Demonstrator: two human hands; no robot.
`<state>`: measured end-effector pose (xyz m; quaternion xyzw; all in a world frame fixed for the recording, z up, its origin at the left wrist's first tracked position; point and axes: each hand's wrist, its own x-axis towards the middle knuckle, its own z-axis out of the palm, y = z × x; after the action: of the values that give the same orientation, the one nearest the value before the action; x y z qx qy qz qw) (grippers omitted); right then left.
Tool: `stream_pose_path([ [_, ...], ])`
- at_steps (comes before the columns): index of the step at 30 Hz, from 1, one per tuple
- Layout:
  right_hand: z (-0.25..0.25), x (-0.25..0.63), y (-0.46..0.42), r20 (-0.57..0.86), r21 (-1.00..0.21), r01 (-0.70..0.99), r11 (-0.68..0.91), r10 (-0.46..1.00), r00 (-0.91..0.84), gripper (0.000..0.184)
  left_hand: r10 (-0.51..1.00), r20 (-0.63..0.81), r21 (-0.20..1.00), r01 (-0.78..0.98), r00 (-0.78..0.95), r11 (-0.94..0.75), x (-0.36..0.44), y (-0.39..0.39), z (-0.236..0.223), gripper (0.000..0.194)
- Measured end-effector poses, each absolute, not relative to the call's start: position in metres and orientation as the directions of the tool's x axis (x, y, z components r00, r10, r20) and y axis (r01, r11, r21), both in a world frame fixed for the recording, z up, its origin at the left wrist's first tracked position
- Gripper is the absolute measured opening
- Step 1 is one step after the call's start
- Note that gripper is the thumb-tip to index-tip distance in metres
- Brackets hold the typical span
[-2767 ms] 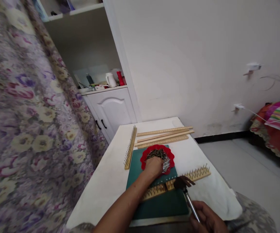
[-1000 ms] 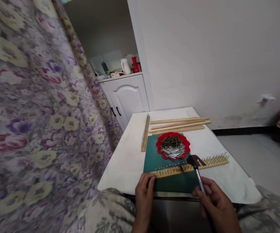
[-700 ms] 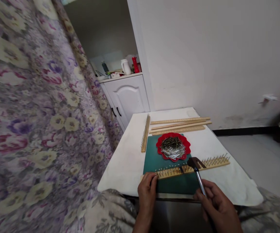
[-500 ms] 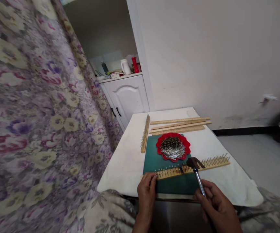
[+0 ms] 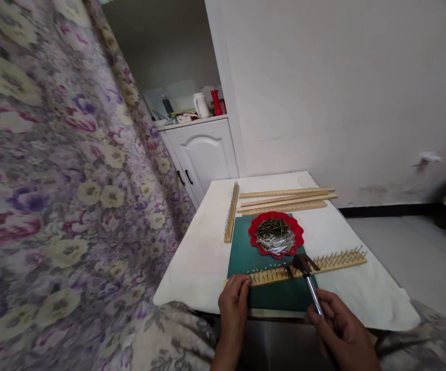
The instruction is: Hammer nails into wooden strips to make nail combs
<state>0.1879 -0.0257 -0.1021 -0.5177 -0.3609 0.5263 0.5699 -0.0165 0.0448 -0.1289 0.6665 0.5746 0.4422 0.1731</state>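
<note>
A long wooden strip [image 5: 335, 261] studded with upright nails lies across the green cutting mat [image 5: 246, 252] on the white table [image 5: 200, 263]. My left hand [image 5: 234, 304] grips the strip's left end, fingers curled over it. My right hand [image 5: 341, 335] is closed round the metal handle of a small claw hammer [image 5: 304, 268], whose dark head rests over the strip near its middle. Just beyond, a red scalloped dish [image 5: 276, 236] holds a heap of nails.
Another nailed strip [image 5: 231, 212] lies along the mat's left side. Plain wooden strips [image 5: 285, 200] are stacked at the table's far end. A floral curtain [image 5: 53, 180] hangs at left, a white cabinet [image 5: 203, 154] with bottles stands behind, and a wall runs at right.
My left hand left the nail dish and took hold of the strip's left end. Over the last second the hammer head has shifted slightly left along the strip.
</note>
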Motion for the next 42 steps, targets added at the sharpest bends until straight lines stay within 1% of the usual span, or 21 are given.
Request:
stream_pose_path([
  [3, -0.097, 0.188, -0.026, -0.125, -0.971, -0.223, -0.086, 0.978, 0.169, 0.042, 0.919, 0.392, 0.727, 0.628, -0.047, -0.278, -0.017, 0.045, -0.131, 0.022],
  [5, -0.093, 0.189, -0.026, -0.121, -0.972, -0.216, -0.092, 0.985, 0.125, 0.041, 0.918, 0.394, 0.719, 0.635, -0.038, -0.282, -0.017, 0.046, -0.132, 0.022],
  [8, -0.089, 0.187, -0.023, -0.119, -0.974, -0.191, -0.118, 0.993, -0.009, 0.035, 0.917, 0.398, 0.716, 0.636, -0.032, -0.288, -0.016, 0.046, -0.131, 0.020],
  [11, -0.088, 0.179, -0.017, -0.076, -0.981, -0.168, -0.098, 0.989, -0.130, 0.025, 0.914, 0.404, 0.721, 0.628, -0.039, -0.292, -0.016, 0.044, -0.129, 0.018],
  [14, -0.083, 0.166, -0.011, -0.042, -0.990, -0.124, -0.069, 0.976, -0.212, 0.014, 0.919, 0.393, 0.736, 0.611, -0.037, -0.290, -0.016, 0.043, -0.128, 0.018],
  [16, -0.078, 0.158, -0.008, -0.036, -0.996, -0.068, -0.054, 0.969, -0.245, 0.012, 0.920, 0.389, 0.746, 0.601, -0.041, -0.288, -0.017, 0.043, -0.128, 0.017],
  [21, -0.068, 0.149, -0.004, -0.043, -0.999, 0.024, -0.038, 0.955, -0.294, 0.015, 0.932, 0.361, 0.762, 0.587, -0.036, -0.273, -0.018, 0.044, -0.129, 0.017],
  [29, -0.076, 0.143, 0.001, -0.050, -0.996, 0.086, -0.023, 0.945, -0.323, 0.015, 0.936, 0.351, 0.778, 0.565, -0.030, -0.274, -0.017, 0.043, -0.129, 0.017],
  [42, -0.080, 0.144, 0.002, -0.010, -0.989, 0.142, 0.039, 0.943, -0.334, 0.014, 0.925, 0.379, 0.729, 0.625, -0.027, -0.280, -0.020, 0.046, -0.135, 0.018],
])
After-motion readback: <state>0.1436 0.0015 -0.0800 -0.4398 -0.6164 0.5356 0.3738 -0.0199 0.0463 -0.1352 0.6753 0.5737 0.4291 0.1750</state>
